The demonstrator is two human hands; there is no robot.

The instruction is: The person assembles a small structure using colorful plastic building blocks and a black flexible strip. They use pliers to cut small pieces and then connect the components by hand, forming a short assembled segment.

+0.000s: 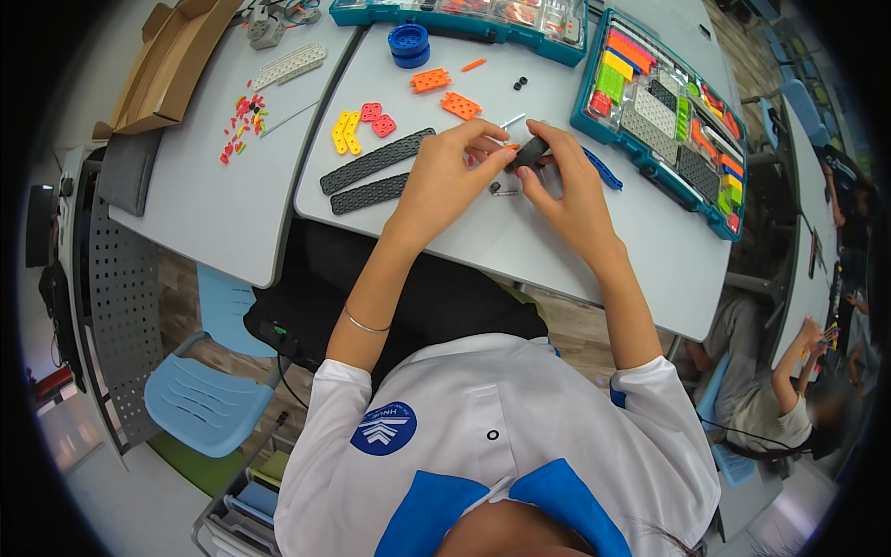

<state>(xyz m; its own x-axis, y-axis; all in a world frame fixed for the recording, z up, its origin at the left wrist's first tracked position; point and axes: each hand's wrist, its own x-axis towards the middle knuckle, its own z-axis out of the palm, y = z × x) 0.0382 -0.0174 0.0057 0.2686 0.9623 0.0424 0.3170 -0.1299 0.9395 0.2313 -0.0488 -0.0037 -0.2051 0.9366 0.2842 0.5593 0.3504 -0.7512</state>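
Note:
Over the white table, my two hands meet around a small black building piece. My right hand pinches this piece between thumb and fingers. Close against its left side, my left hand is closed, with a bit of orange showing at its fingertips. A thin grey rod shows just beyond the fingers. Below them lie a small dark part and a short light pin. Two long black perforated beams rest beside my left hand, the nearer one partly covered by it. A curved blue piece lies past my right hand.
Blue wheels, orange plates, yellow angled beams and red plates lie at the left. A teal case of sorted parts stands right, another case behind. Loose coloured pins and an open cardboard box occupy the left table.

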